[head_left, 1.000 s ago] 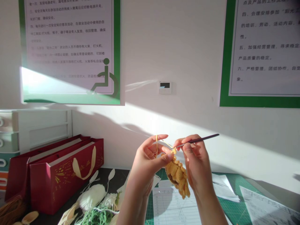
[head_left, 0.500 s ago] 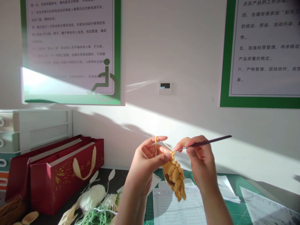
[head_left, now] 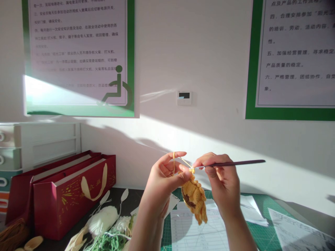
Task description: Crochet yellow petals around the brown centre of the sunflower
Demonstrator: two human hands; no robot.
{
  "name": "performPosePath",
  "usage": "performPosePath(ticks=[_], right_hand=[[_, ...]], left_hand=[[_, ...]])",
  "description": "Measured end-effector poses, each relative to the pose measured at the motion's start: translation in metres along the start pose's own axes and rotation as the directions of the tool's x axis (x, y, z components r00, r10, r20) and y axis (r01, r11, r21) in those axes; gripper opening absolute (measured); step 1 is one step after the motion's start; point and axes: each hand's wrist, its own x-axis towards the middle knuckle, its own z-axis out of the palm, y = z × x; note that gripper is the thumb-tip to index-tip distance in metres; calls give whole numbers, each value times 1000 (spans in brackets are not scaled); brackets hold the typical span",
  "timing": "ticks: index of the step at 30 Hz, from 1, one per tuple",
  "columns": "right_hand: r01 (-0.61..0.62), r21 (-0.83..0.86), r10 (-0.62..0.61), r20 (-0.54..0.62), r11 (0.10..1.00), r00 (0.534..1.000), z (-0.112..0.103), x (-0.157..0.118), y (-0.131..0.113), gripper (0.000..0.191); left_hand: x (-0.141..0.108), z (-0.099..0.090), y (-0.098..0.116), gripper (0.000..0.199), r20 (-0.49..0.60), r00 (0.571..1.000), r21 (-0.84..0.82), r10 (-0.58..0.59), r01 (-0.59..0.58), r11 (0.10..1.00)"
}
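Note:
My left hand pinches the top edge of a yellow crocheted flower with a brown centre, which hangs below the fingers. Yellow yarn loops over its raised index finger and runs taut to the work. In my right hand is a crochet hook with a dark handle, gripped like a pen. The hook's metal tip meets the yellow stitches beside my left thumb. Whether yarn lies in the hook's throat is too small to tell.
Dark red gift bags stand at left before a drawer unit. White and green yarn lies on the dark tabletop. Printed sheets cover part of a green cutting mat. A wall with posters rises behind.
The hook has tilted closer to level, its handle end lower and further right. My right hand has turned slightly with it. My left hand and the flower have barely moved.

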Motion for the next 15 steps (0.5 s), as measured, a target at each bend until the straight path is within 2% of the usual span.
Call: performPosePath(ticks=[10,15], right_hand=[[-17,77,19,-23,997,1000,3,-1,1,6],[-8,36,8,1,999,1000,-1,-1,2,9]], left_hand=[[-4,5,3,49,-29,1000,-10,3,-3,1000],[-3,3,1,49,-32,999,-12,-1,1,1000]])
